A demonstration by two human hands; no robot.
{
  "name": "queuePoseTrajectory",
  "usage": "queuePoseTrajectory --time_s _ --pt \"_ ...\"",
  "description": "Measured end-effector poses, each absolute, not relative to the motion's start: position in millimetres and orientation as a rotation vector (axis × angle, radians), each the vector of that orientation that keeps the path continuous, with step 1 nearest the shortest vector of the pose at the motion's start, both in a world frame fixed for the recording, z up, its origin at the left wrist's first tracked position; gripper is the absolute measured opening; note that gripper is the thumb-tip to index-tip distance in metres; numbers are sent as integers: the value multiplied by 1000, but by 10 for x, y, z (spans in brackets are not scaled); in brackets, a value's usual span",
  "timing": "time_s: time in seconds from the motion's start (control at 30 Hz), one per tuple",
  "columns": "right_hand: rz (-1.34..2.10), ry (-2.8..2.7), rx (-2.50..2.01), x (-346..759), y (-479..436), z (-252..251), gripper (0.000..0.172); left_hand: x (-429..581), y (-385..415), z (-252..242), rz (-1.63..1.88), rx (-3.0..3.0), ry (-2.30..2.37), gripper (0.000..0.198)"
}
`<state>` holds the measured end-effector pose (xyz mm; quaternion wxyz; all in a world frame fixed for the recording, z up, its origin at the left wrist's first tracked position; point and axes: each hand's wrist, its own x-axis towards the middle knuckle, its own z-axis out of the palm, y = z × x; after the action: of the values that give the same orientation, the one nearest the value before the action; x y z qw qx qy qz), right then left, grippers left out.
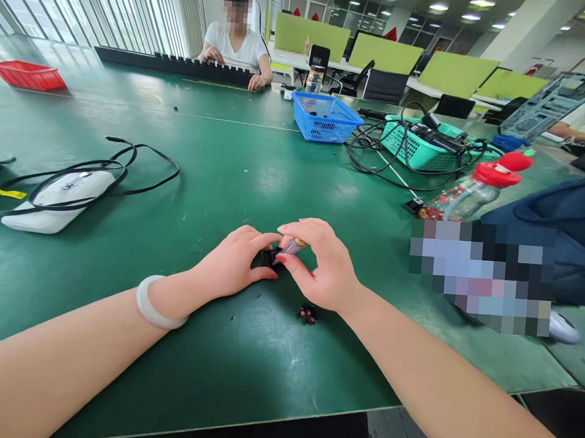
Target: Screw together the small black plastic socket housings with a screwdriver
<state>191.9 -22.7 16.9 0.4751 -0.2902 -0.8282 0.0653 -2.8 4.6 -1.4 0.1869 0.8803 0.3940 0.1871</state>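
My left hand (230, 261) rests on the green table, its thumb and fingers closed around a small black part (268, 257). Between the thumb and fingers of my right hand (328, 267) is a short tool with a clear, purplish handle (292, 246), tilted against the black part. Its tip is hidden, so its exact kind does not show. Just below my right hand lies a little cluster of black pieces with copper-coloured bits (307, 314).
A white device with a looped black cable (68, 193) lies left. Farther back are a red tray (28, 76), a blue basket (324, 118) and a teal basket (417, 151) with tangled cables. A red-lidded bottle (467, 194) and dark blue bag (562, 231) are right. Another person (237, 48) sits opposite.
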Motion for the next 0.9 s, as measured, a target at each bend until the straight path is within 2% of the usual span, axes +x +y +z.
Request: queuePoseTrajectory --time_s 0.17,0.37,0.67,0.9 --pt "292 -1956 -694 1865 -249 129 39 -41 55 -38 562 2510 1075 29" --pt "354 -1951 -727 1895 -248 172 32 -31 52 -40 553 2491 1121 33" --pt "115 -1983 -611 1908 -261 164 44 -39 25 -51 579 2533 1144 37" --pt "6 -2096 -586 1850 -255 146 59 -2 3 -38 599 2558 1160 23"
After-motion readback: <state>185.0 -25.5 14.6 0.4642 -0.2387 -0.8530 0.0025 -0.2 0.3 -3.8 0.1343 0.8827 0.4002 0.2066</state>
